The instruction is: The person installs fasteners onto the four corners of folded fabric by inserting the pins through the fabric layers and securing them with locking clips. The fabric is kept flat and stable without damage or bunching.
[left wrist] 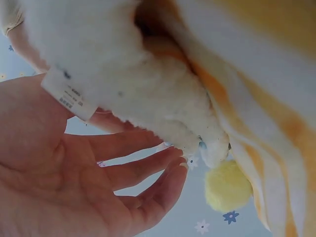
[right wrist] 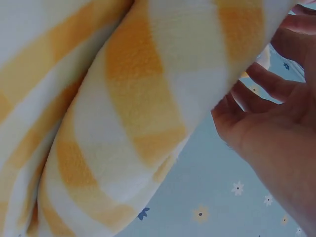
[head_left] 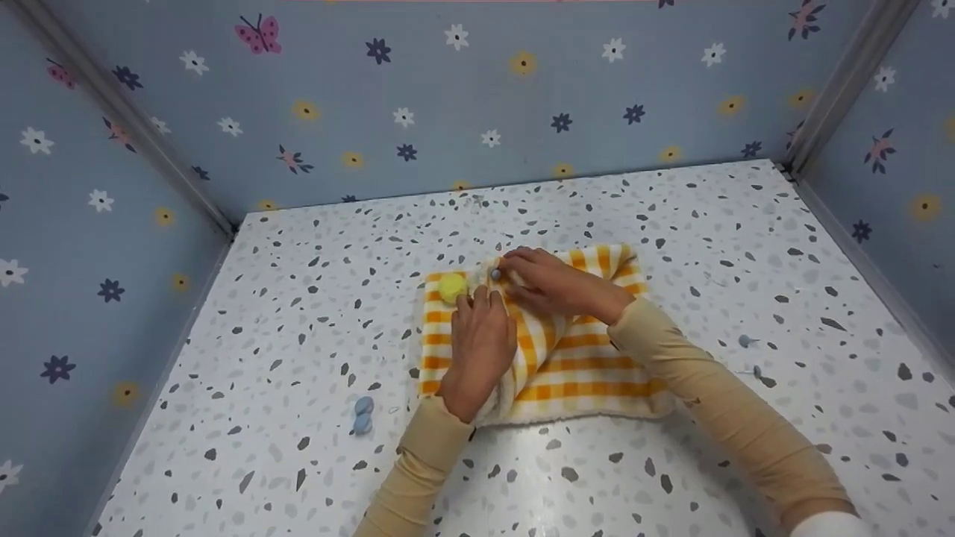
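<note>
On the speckled bench [head_left: 567, 488], the checked cloth [head_left: 597, 373] lay partly folded. My left hand [head_left: 481, 335], fingers loosely bent, touched its fluffy edge; my right hand [head_left: 548, 282], fingers curved, lay on the fold by a small gray ball [head_left: 496, 274]. I couldn't tell if either pinched anything. I worried the fold might pop open if they slipped.

Past the right hand [head_left: 548, 283] I see a blue back wall [head_left: 462, 86] with flowers [head_left: 378, 51] and a pink butterfly [head_left: 259, 37]. Matching side walls [head_left: 71, 313] stand well left and right of that hand, grey strips [head_left: 848, 82] at the corners. Beneath it spreads a speckled white table [head_left: 287, 358], glare [head_left: 515, 459] brightening its near part.
</note>
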The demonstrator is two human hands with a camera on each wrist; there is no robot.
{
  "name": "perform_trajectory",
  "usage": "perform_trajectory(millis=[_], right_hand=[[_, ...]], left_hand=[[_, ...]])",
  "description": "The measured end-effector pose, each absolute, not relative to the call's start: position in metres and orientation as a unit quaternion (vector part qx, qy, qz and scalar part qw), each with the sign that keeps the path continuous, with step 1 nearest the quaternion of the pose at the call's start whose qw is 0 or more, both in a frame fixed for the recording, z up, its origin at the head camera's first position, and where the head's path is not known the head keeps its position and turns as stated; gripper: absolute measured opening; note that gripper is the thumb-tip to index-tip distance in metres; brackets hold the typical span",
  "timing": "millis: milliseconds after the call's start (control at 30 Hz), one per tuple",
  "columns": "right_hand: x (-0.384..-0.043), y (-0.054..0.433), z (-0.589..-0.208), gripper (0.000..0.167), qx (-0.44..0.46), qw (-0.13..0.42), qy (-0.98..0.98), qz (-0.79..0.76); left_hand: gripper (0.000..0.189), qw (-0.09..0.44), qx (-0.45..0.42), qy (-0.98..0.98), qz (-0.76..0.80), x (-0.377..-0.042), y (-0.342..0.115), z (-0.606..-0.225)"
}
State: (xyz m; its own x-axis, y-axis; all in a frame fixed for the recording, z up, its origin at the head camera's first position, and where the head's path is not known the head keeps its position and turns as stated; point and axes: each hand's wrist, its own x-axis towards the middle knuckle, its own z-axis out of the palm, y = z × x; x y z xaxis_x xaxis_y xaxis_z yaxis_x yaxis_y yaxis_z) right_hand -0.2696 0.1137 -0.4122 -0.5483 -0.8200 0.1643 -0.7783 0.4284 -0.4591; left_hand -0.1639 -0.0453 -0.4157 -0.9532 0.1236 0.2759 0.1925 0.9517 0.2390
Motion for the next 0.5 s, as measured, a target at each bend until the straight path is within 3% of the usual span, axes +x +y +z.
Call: perform_trajectory(millis=[167,500], right_hand=[[-0.266,0.118,-0.411,0.034,-0.48,0.033,0.842,-0.244],[-0.255,0.133,-0.411,0.037,-0.464,0.019,0.85,-0.249]], left_hand=[[0.032,0.128,-0.074,-0.978,-0.149,-0.163,-0.043,-0.412],[0.025,0.178,-0.098,-0.966,-0.157,-0.154,-0.035,-0.411]])
